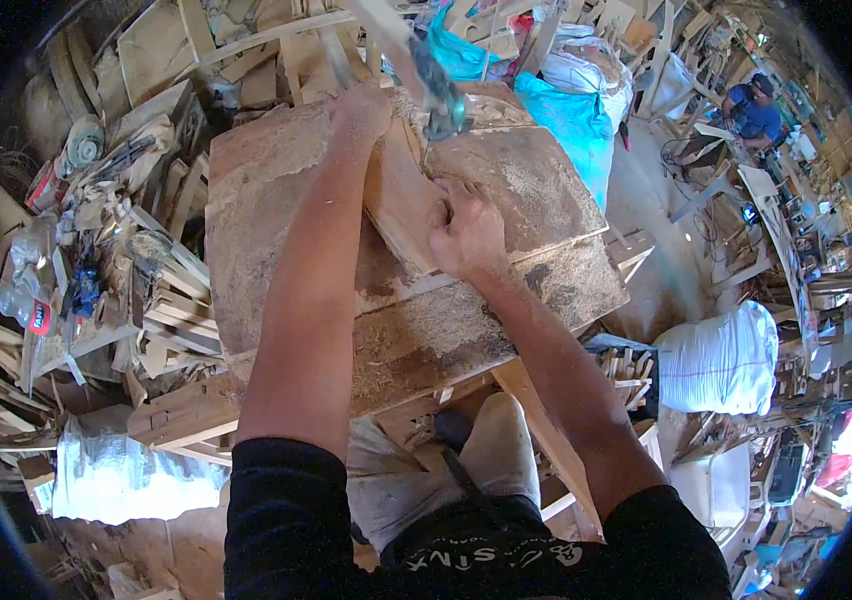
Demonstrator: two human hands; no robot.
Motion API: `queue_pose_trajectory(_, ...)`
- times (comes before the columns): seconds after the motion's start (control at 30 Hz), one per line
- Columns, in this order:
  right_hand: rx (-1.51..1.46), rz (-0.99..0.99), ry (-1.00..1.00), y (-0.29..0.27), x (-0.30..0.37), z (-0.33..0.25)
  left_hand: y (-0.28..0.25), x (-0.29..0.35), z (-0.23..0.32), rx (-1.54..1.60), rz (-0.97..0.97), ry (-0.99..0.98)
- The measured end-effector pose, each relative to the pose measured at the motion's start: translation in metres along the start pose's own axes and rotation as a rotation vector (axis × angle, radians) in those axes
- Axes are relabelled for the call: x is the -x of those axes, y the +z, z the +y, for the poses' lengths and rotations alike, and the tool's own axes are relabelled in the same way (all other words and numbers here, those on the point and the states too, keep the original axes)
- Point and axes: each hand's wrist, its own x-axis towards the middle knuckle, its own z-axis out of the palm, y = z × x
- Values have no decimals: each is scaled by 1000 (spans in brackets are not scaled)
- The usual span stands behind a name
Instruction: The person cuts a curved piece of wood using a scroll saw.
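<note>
A light brown wooden board (398, 195) lies slanting across a sawdust-covered saw table (546, 185). My left hand (361, 112) holds the board's far left part, its fingertips partly hidden. Closer to me, my right hand (468, 230) has its fingers curled in at the board's right edge, thumb and forefinger forming a loop. Just beyond the board, between the hands, hangs the dusty metal guide (443, 108) of what looks like a band saw. The blade itself is too fine to make out.
Wood offcuts (181, 300) are heaped at the left, with a plastic bottle (31, 265). A turquoise sack (571, 125) touches the table's far right side. A white sack (716, 358) stands at the right. Another person (754, 110) in blue is at a far right bench.
</note>
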Motion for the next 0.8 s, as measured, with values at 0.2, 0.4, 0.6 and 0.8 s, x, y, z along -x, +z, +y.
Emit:
queue_pose_trajectory(0.2,101,41,38,-13,1,22,-67,59,65,174,-25,-41)
queue_pose_trajectory(0.4,41,-12,79,-12,2,3,-69,80,49,165,75,-56)
queue_pose_trajectory(0.6,65,-6,24,-16,-3,21,-75,147,75,276,44,-30)
queue_pose_trajectory(0.8,-213,-123,-68,-66,29,31,-78,172,68,242,21,-65)
